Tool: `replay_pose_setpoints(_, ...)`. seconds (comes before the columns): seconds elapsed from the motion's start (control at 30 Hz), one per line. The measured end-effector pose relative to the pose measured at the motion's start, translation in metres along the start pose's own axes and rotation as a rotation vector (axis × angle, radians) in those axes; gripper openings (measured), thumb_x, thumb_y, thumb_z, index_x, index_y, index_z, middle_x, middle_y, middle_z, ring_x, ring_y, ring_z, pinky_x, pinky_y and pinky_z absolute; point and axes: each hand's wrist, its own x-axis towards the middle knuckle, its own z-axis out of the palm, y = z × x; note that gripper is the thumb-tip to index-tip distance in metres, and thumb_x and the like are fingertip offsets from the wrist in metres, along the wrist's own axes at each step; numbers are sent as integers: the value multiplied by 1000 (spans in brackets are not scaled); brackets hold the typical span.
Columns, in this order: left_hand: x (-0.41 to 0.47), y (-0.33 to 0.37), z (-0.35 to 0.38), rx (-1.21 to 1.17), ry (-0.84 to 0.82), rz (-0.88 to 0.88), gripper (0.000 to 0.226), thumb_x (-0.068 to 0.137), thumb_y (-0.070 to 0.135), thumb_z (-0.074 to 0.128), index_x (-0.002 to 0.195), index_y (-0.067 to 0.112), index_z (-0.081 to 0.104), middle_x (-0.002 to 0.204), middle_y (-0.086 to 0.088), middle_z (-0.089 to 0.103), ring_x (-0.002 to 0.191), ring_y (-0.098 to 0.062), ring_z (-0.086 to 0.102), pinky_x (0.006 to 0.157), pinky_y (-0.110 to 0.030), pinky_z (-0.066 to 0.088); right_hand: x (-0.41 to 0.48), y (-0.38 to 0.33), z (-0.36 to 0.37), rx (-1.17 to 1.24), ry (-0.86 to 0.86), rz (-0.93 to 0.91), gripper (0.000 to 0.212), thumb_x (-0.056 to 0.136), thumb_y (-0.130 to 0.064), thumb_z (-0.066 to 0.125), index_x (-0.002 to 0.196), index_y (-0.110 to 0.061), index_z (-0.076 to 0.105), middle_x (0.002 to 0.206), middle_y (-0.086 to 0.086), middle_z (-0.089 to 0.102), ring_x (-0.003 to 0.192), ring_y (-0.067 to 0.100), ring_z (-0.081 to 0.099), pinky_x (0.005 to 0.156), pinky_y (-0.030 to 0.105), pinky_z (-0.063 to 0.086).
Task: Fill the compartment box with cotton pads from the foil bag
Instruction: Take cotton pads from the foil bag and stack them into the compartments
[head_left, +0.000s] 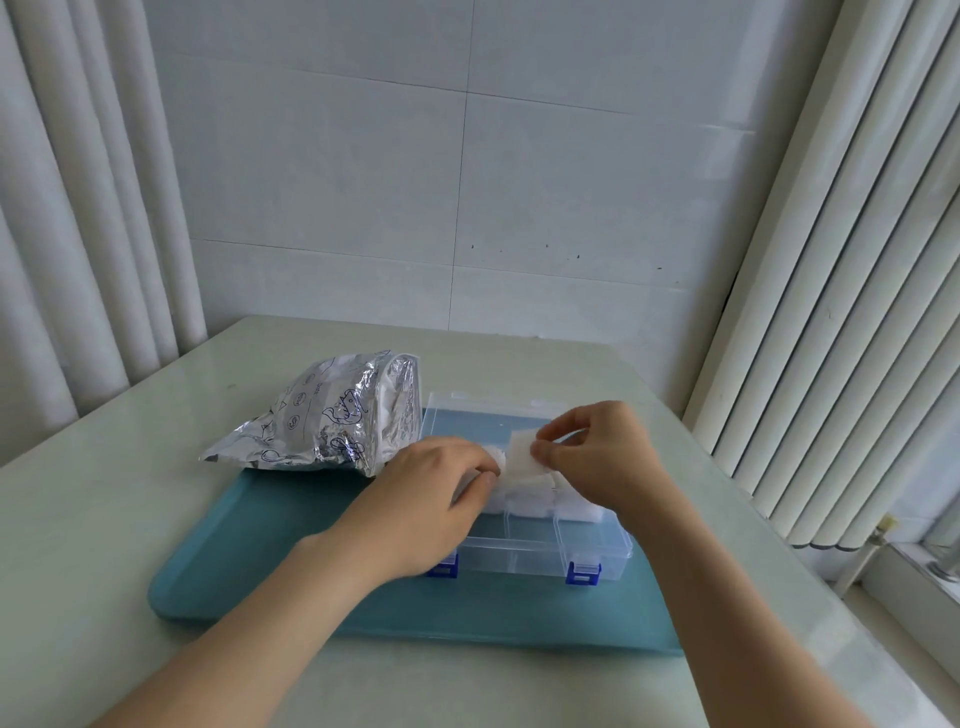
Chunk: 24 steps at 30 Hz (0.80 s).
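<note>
A clear plastic compartment box (550, 556) with blue latches stands open on a teal tray (249, 561). White cotton pads (571, 506) fill its middle row; the front row holds none. My right hand (597, 457) pinches a single white cotton pad (522, 452) above the box. My left hand (431, 499) grips a small stack of pads (493, 460) at the box's left side. The silver foil bag (332, 415) lies on its side left of the box, its open mouth facing the box, with pads showing inside.
The tray sits on a pale table (130, 493) against a tiled wall. White vertical blinds hang on both sides. The box's clear lid (488, 410) lies flat behind it. A window sill runs at the far right.
</note>
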Motion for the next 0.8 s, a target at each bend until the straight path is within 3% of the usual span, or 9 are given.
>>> replay_pose_setpoints(0.17, 0, -2, 0, 26, -22, -21, 21, 105, 26, 53, 114, 28, 72, 115, 13, 67, 109, -9, 60, 99, -30, 48, -1, 3, 6, -324, -61, -183, 14, 87, -18, 77, 78, -29, 79, 70, -7, 71, 68, 10, 61, 58, 20, 44)
replay_pose_setpoints(0.27, -1, -2, 0, 25, -31, -22, 22, 105, 26, 52, 117, 28, 70, 118, 13, 66, 112, -9, 59, 101, -32, 47, -2, 4, 10, -428, -94, -242, 18, 91, -16, 69, 85, -28, 80, 79, -7, 72, 76, 16, 66, 63, 23, 51)
replay_pose_setpoints(0.37, -1, -2, 1, 26, -26, -18, 22, 106, 26, 52, 119, 28, 70, 120, 13, 65, 113, -9, 58, 102, -31, 46, -3, 3, 11, -513, -58, -255, 13, 91, -21, 71, 88, -29, 81, 90, -4, 72, 89, 19, 66, 78, 33, 57)
replay_pose_setpoints(0.5, -2, -4, 3, 44, 4, 19, 22, 106, 25, 52, 119, 26, 70, 119, 13, 66, 115, -10, 56, 103, -29, 44, -6, -3, 16, -516, -21, -296, 23, 86, -8, 60, 92, -17, 80, 96, 1, 77, 93, 28, 69, 84, 40, 59)
replay_pose_setpoints(0.67, 2, -6, -5, 96, 276, 148, 10, 99, 14, 65, 102, 17, 74, 103, 6, 68, 103, -16, 58, 95, -29, 47, -18, -10, 31, -560, -7, -390, 33, 90, -10, 47, 93, -21, 78, 94, -3, 74, 89, 22, 63, 91, 34, 50)
replay_pose_setpoints(0.8, 8, -31, -25, 186, 553, 24, 23, 96, 7, 60, 113, 10, 74, 125, -6, 67, 121, -27, 57, 107, -43, 47, -25, -15, 40, -518, 74, -499, 32, 92, -11, 48, 106, -21, 75, 102, -3, 70, 96, 22, 60, 87, 34, 44)
